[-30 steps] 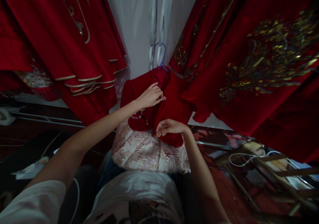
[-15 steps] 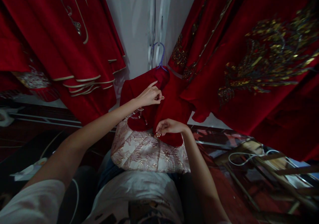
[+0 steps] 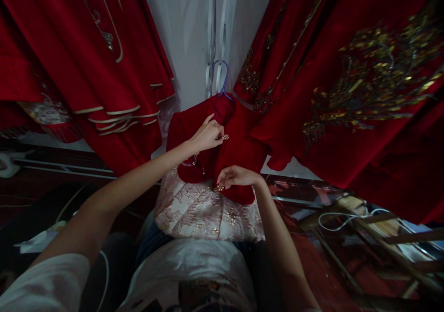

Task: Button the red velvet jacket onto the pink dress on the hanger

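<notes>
A small red jacket (image 3: 239,140) hangs from a purple hanger (image 3: 226,78) in front of me, its lower edge over a pale brocade cloth (image 3: 194,205) in my lap. My left hand (image 3: 208,135) is closed near the upper front of the jacket, index finger extended, the others curled at a beaded ornament (image 3: 225,137). Lower down, the fingertips of my right hand (image 3: 237,177) are pinched together at a gold-and-pearl ornament (image 3: 219,188) by the jacket's front edge. Beaded strands (image 3: 190,160) lie beneath my left wrist.
Red garments with pale trim (image 3: 118,85) hang at the left. A red garment with gold sequin embroidery (image 3: 360,85) hangs at the right. White metal bars (image 3: 211,29) run up the back. A wooden stool frame (image 3: 333,247) with a white cable (image 3: 335,221) stands at lower right.
My left hand has shifted very slightly, its index finger a little further left. My right hand stays in place on the ornament.
</notes>
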### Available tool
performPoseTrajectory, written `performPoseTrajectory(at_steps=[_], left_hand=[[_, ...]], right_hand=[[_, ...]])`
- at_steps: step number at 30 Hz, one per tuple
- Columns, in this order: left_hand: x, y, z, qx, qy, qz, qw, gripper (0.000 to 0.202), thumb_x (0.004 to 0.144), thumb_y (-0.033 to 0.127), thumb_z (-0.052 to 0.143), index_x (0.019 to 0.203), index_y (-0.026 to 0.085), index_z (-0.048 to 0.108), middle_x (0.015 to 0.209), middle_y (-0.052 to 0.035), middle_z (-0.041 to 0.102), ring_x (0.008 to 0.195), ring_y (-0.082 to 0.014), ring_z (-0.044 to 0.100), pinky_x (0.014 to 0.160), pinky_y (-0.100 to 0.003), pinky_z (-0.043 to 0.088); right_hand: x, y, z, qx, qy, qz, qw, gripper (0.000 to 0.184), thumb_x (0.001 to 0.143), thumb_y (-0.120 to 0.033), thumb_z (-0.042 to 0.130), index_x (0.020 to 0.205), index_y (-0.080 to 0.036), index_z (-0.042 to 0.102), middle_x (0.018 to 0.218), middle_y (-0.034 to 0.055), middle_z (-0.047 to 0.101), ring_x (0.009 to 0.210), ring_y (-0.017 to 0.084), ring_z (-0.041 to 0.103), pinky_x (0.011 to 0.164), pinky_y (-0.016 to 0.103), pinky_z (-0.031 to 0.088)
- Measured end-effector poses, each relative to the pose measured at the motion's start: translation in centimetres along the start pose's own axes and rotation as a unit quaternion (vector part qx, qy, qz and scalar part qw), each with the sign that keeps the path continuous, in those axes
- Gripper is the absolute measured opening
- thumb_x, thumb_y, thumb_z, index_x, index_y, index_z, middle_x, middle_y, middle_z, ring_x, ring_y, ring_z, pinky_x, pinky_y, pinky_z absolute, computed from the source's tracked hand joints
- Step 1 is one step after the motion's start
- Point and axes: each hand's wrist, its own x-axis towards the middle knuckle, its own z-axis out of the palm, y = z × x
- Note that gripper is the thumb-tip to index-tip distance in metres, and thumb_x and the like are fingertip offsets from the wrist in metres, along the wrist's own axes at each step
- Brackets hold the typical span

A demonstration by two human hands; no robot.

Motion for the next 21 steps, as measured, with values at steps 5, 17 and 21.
performPoseTrajectory(at_steps=[5,17,21], left_hand=[[-0.1,0.1,-0.3,-0.048,0.005,0.013,0.999,0.007,0.076,0.023,0.061,0.082,0.019,0.062,0.071,0.0018,0.062,0.076,-0.0155,0.061,0.117,-0.052,0.017],[-1.0,0.5,-0.4,0.008,0.019,0.005,1.0,0.016,0.091,0.023,0.045,0.093,0.019,0.06,0.077,-0.0006,0.064,0.084,-0.0171,0.063,0.115,-0.055,0.013],[-1.1,-0.2,-0.4,0.042,-0.029,-0.013,0.999,0.029,0.094,0.031,0.039,0.101,0.011,0.06,0.069,-0.0079,0.066,0.071,-0.0202,0.066,0.099,-0.045,0.038]], right_hand=[[0.1,-0.1,0.2,0.002,-0.001,0.006,1.0,0.027,0.072,-0.034,0.072,0.09,-0.014,0.067,0.081,0.0008,0.067,0.064,0.006,0.058,0.065,0.021,0.048],[-0.1,-0.4,0.4,-0.035,0.01,0.001,0.999,0.031,0.071,-0.036,0.072,0.091,-0.014,0.064,0.081,0.0025,0.066,0.068,0.009,0.059,0.067,0.024,0.049],[0.7,-2.2,-0.1,-0.08,0.298,-0.104,0.945,0.033,0.072,-0.043,0.071,0.085,-0.017,0.056,0.082,0.0038,0.062,0.073,0.012,0.057,0.073,0.027,0.049]])
